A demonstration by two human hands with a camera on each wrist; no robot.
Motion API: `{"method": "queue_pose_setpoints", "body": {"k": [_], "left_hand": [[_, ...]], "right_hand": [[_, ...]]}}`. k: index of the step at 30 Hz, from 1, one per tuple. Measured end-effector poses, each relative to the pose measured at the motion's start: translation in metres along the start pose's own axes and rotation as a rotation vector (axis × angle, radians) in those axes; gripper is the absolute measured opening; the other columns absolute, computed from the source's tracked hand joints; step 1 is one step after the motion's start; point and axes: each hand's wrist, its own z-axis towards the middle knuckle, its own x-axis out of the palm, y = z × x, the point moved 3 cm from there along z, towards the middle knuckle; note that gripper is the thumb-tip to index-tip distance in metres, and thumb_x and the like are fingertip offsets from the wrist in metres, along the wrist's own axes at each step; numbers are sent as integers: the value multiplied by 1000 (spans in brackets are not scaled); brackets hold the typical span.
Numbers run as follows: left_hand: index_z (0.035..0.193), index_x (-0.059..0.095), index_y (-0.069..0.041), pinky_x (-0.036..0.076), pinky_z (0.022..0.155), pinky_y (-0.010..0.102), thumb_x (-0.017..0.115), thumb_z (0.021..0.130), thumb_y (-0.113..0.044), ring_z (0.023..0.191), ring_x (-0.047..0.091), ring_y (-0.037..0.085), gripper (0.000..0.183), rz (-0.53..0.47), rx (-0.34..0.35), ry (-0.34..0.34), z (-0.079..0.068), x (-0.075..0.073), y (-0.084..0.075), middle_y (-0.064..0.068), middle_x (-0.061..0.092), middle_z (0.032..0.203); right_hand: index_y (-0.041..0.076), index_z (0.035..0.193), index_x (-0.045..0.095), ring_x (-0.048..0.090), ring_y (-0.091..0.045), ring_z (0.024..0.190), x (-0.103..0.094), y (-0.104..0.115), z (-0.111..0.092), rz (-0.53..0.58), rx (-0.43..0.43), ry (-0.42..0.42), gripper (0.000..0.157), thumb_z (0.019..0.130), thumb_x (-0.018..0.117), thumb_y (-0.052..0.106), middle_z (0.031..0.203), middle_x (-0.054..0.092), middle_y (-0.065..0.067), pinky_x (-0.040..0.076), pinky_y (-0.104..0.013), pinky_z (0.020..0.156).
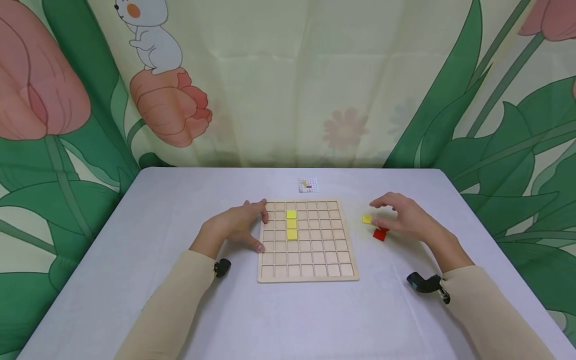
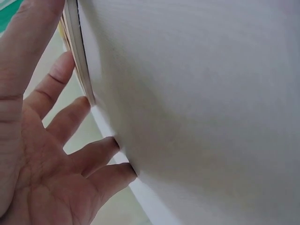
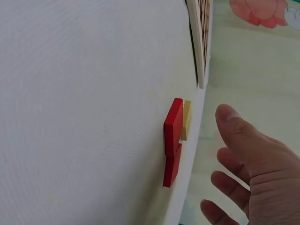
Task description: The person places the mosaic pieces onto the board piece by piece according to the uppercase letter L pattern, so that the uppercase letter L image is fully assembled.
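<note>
A wooden grid board [image 1: 315,260] lies flat on the table, with several yellow square tiles [image 1: 292,224] in one column of its cells. My left hand [image 1: 235,223] rests at the board's left edge, its fingers spread and touching the rim. My right hand [image 1: 407,218] hovers right of the board with relaxed fingers and nothing held. Close under it lie a loose yellow tile [image 1: 367,219] and two red tiles [image 1: 380,234], one partly hidden by the hand in the head view. The right wrist view shows both red tiles [image 3: 173,126] beside the yellow tile [image 3: 186,121].
A small card [image 1: 308,185] printed with a coloured grid lies behind the board. White cloth covers the table [image 1: 180,200]. A curtain [image 1: 279,90] with flowers and leaves hangs behind the table. Each wrist wears a small black camera.
</note>
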Motion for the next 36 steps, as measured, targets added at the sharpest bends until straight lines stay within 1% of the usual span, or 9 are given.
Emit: {"method": "queue_pose_setpoints", "body": {"k": [4,6,10,14,19,25,27,32,36], "left_hand": [[111,53,-32,26,121,61,98,63,-44,158,11,38,67,0,-2,-4,0,0,1,-2,14,173],[112,53,-31,25,121,61,97,63,-44,158,11,39,67,9,5,-7,0,0,1,-1,14,173],[111,53,-30,26,120,63,97,62,-44,158,11,39,67,17,-1,-6,0,0,0,0,13,173],[111,53,-31,29,119,62,98,62,-43,158,11,37,67,15,-29,-6,-1,-1,0,-2,13,173],[110,53,-33,28,120,61,97,63,-45,158,12,36,66,15,-17,4,0,1,-1,-2,13,173],[112,52,-34,31,119,60,97,63,-45,158,12,35,67,37,-30,-6,-1,1,-1,-4,13,173],[112,52,-33,30,119,60,97,63,-44,159,11,35,67,38,-33,-5,-1,1,-1,-4,12,173],[112,53,-32,26,120,61,97,64,-44,158,11,36,67,35,-22,2,-1,0,-3,-2,12,173],[112,53,-31,28,120,61,97,63,-45,158,12,37,67,43,-13,0,-1,0,-3,-1,13,173]], "right_hand": [[6,129,65,61,-33,115,3,-5,-2,14,82,39,46,90,82,24,122,68,-13,48,-58,98],[7,130,64,60,-33,116,4,-7,-2,21,100,47,47,90,82,25,122,68,-12,47,-58,100],[7,131,64,60,-32,116,7,-10,-2,41,106,53,50,89,83,26,121,68,-12,46,-58,101],[7,131,64,59,-32,117,10,-10,0,48,112,64,53,87,84,27,123,67,-12,46,-59,102],[8,132,63,58,-34,117,14,-13,0,36,146,76,55,86,85,27,122,67,-13,46,-60,103],[8,133,63,60,-32,115,17,-15,3,58,133,63,53,87,85,24,119,68,-11,45,-59,105],[9,132,63,60,-32,115,17,-15,4,63,141,66,53,87,85,24,118,69,-10,45,-59,105],[10,132,63,58,-33,117,22,-15,7,72,183,103,52,88,83,26,118,68,-10,44,-60,107],[10,132,63,57,-34,118,25,-16,9,65,193,117,50,89,83,25,117,68,-10,44,-61,106]]}}
